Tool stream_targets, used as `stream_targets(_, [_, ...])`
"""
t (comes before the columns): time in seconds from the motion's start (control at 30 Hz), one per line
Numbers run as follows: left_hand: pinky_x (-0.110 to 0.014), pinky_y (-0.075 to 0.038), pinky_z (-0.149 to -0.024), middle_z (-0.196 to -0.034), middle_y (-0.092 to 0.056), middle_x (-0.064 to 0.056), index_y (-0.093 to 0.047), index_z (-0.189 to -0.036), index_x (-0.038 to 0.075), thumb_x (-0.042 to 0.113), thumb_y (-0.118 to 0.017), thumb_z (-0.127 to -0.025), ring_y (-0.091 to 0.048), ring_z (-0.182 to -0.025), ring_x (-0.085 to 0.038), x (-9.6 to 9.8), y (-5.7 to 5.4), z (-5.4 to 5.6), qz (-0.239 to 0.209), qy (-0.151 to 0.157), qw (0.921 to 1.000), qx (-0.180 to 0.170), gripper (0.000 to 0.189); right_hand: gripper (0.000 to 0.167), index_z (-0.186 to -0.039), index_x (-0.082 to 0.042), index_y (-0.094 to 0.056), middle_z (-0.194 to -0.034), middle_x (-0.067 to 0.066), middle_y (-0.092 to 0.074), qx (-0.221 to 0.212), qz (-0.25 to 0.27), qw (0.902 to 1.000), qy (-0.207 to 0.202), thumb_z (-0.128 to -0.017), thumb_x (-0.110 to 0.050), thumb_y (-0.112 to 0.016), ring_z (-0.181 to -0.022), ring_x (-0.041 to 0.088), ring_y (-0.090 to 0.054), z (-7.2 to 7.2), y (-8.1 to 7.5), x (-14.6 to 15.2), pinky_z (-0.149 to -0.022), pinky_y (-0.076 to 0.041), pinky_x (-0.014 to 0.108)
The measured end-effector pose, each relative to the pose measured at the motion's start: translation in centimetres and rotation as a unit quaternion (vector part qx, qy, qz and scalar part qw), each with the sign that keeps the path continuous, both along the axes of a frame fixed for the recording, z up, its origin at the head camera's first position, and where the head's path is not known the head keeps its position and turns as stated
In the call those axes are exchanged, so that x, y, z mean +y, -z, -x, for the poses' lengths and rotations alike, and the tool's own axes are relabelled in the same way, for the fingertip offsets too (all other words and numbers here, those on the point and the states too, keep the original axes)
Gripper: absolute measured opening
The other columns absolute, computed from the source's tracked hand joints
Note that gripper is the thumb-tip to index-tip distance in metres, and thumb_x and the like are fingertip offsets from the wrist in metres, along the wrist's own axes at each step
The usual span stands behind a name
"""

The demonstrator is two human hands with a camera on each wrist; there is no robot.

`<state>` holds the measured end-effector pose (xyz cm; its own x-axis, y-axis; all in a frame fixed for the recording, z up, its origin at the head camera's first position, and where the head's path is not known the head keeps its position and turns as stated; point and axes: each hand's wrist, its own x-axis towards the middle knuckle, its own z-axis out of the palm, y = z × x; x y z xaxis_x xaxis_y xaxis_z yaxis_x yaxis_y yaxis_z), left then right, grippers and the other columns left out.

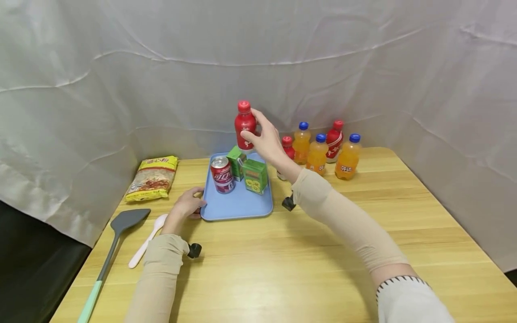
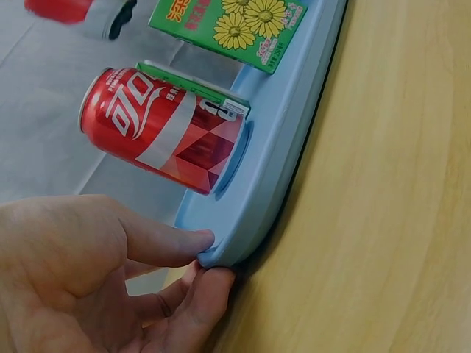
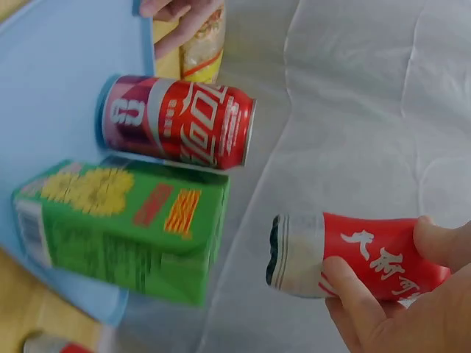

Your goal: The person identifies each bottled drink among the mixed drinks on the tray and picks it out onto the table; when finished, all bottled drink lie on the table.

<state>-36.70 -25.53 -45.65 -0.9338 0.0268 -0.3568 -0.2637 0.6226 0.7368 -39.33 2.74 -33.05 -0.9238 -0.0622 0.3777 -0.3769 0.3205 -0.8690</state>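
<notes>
My right hand (image 1: pixel 267 140) grips a red bottle (image 1: pixel 244 121) with a red cap, holding it in the air above the back of a blue tray (image 1: pixel 236 207). In the right wrist view the bottle's pale base shows, apart from the tray. My left hand (image 1: pixel 187 204) pinches the tray's left edge, thumb on the rim and fingers against its outer side, as the left wrist view shows. On the tray stand a red soda can (image 1: pixel 222 176) and two green drink cartons, one in front (image 1: pixel 255 176) and another (image 1: pixel 235 162) behind, partly covered.
Right of the tray stand several orange drink bottles (image 1: pixel 348 158) with blue caps and two more red bottles (image 1: pixel 334 141), one partly hidden by my right wrist. At left lie a yellow pasta bag (image 1: pixel 152 178), a grey spatula (image 1: pixel 129 220) and a pink spoon (image 1: pixel 148 241). Grey cloth (image 1: pixel 258 54) hangs behind.
</notes>
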Motion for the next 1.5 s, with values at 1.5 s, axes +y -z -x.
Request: stream_targets(1.5, [-0.026,-0.06,-0.066,-0.105,-0.059,-0.016,-0.037,-0.164,0.014,0.01,-0.055,-0.105,-0.059,-0.081,-0.017,-0.8,-0.5,0.2,-0.007,-0.009,0.9999,-0.01,0.061,0.07,-0.162,-0.002,-0.021,-0.156,0.033,-0.038,-0.158,-0.069,0.9851,-0.001,-0.105,-0.007,-0.062,-0.141,0.053,-0.048,-7.2,8.3,18.0,-0.1,-0.058,0.062])
